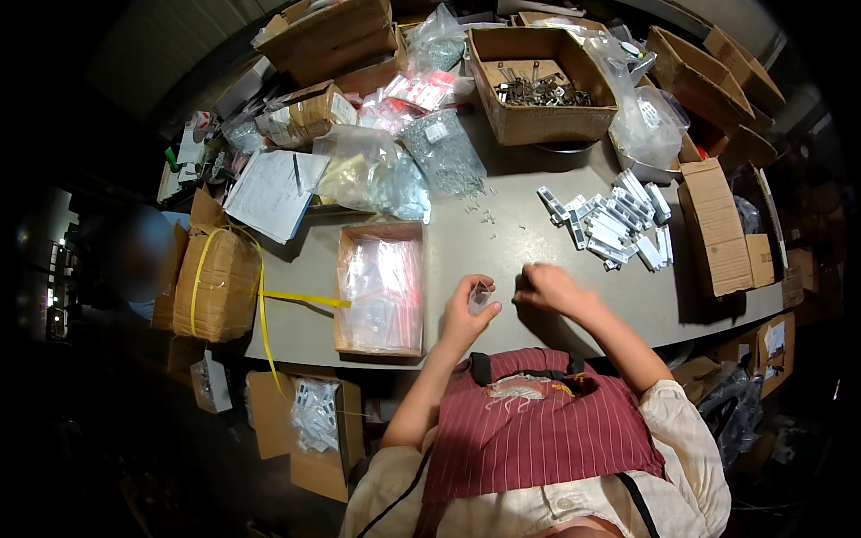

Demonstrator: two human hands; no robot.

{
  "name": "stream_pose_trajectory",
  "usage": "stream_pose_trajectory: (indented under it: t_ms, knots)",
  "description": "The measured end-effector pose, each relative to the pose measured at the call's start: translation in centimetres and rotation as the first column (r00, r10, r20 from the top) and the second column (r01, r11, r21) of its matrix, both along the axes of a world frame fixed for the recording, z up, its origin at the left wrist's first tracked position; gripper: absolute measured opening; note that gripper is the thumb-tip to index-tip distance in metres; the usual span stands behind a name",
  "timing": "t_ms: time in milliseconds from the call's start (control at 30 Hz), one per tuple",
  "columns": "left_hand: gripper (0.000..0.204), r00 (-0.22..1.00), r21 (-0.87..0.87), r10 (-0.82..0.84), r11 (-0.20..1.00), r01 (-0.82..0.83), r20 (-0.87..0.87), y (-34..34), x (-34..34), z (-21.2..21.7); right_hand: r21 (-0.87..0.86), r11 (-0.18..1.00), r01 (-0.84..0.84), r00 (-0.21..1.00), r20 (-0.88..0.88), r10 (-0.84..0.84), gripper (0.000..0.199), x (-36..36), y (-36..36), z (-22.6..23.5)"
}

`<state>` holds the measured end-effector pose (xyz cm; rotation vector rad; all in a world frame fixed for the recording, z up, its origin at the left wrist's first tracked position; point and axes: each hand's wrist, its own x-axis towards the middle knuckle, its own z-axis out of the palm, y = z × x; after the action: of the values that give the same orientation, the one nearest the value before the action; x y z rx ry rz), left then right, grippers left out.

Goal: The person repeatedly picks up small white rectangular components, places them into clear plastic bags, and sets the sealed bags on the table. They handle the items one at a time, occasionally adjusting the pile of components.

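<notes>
Fingers of the left hand (466,309) are pinched together on a small clear plastic bag (482,297), held up just above the grey table (502,260) near its front edge. The right hand (547,287) rests just beside it on the tabletop with its fingers curled down against the surface; whether they grip anything is too small to tell. Both forearms come up from the lower edge over a red striped apron (538,430). Left of the left hand sits a shallow cardboard tray (345,296) filled with clear zip bags with red strips (381,287). Beyond the right hand, toward the far right of the table, lies a heap of small white plastic parts (614,224). A few tiny metal pieces (484,213) are scattered on the bare table between the hands and a clear bag of small metal fasteners (444,154). Behind that stands an open cardboard box of dark metal hardware (538,85). At the left edge of the table a brown parcel bound with yellow strapping (215,282) sits beside a sheaf of white papers (273,190). A closed flat carton (716,229) lies at the right end of the table, near the white parts.
</notes>
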<state>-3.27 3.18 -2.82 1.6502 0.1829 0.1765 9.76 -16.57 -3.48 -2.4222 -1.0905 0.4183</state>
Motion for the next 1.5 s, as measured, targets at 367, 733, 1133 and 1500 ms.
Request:
stream_pose_trajectory:
  t_ms: [367,733,1133,1500]
  knots:
    - [0.027,0.993,0.167,0.051,0.985,-0.032,-0.106,-0.8,-0.5,1.0,0.427,0.903,-0.056,0.998,-0.012,0.068,0.023,-3.3,1.5,6.0]
    - [0.019,0.994,0.046,0.073,0.997,-0.070,-0.081,-1.6,0.2,-0.5,0.245,0.888,0.388,0.853,0.271,-0.447,0.044,4.1,-1.9,2.6]
    - [0.015,0.995,0.109,-0.005,0.994,0.016,-0.101,-2.5,0.3,1.3,-0.031,0.973,0.231,0.935,0.285,-0.213,0.037,-0.3,-5.0,2.9]
    - [0.014,1.000,0.233,-0.015,0.972,0.019,-0.020,-2.9,1.0,0.8,0.108,0.805,0.583,0.772,0.233,-0.591,0.037,4.1,-3.8,1.4]
